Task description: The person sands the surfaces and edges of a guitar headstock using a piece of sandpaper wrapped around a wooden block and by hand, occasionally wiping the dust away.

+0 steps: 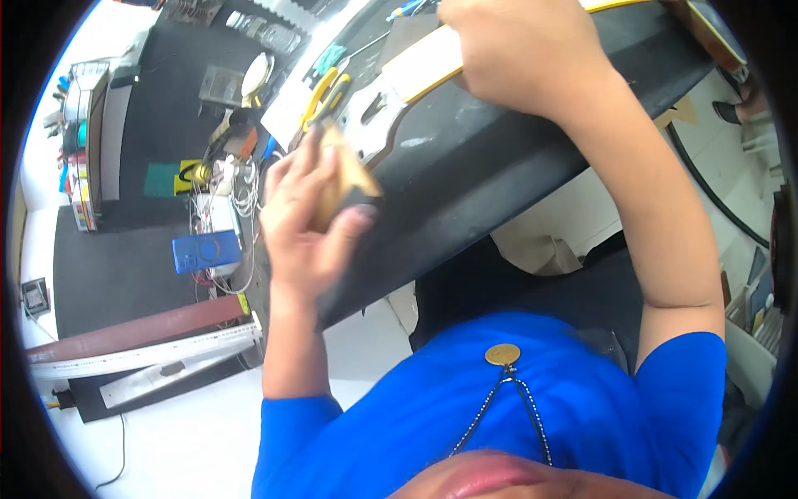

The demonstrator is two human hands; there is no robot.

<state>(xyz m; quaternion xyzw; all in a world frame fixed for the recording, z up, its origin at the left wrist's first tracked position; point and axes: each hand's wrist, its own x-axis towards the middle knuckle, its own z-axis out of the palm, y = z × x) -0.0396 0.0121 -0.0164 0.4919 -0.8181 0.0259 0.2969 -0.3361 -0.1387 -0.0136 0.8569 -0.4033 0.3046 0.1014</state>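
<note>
My right hand (528, 58) is closed round a long pale guitar neck (424, 62) with yellow edges, at the top of the view. Its shaped grey-white headstock (370, 116) points toward my left side. My left hand (303, 208) grips a tan block (337, 179) with a dark end, close beside the headstock. The hand and block are smeared by motion, and I cannot tell whether the block touches the headstock. The fingers of my right hand are partly hidden behind its back.
Yellow-handled pliers (320, 100) lie just beyond the headstock on the dark bench (465, 158). To the left are a blue phone (206, 252), tangled white cables (245, 187), a long brown bar (141, 328) and a metal ruler (150, 353). A clear bottle (264, 32) lies far back.
</note>
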